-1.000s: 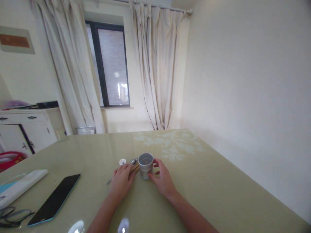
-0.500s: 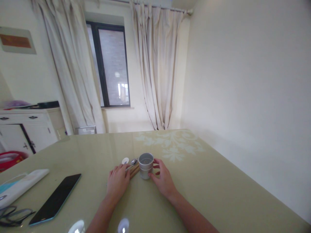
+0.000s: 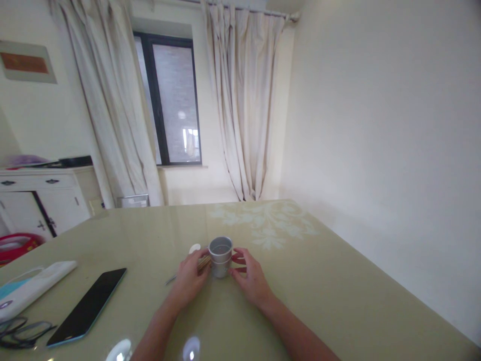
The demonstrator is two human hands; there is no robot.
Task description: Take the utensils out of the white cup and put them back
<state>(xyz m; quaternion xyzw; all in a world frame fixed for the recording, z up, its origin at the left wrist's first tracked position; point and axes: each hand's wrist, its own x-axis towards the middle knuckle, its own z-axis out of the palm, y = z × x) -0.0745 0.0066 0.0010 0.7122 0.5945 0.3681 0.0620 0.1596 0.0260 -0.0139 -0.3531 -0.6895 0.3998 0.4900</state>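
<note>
A grey cup (image 3: 221, 259), round, upright and open at the top, stands on the table between my hands. My left hand (image 3: 191, 278) is curved at its left side, with the fingertips and thumb against the cup. From the right, my right hand (image 3: 253, 278) holds the cup's side with its fingers and thumb curled. Brown chopsticks (image 3: 204, 262) lie on the table, showing between my left fingers and thumb and partly hidden by that hand. A white spoon end (image 3: 194, 248) shows past the left fingers, and a thin metal handle (image 3: 171, 279) sticks out left of the hand.
On the left of the glossy green table (image 3: 338, 301) lie a black phone (image 3: 88, 306), a white oblong case (image 3: 41, 288) and glasses (image 3: 26, 331). A white cabinet (image 3: 62, 200) and a red basin (image 3: 22, 245) stand beyond. A wall (image 3: 394, 150) runs along the right.
The cup has shifted slightly left. My left hand has moved right from the chopsticks and spoons to the cup's side, uncovering the thin handle. My right hand has stayed with the cup.
</note>
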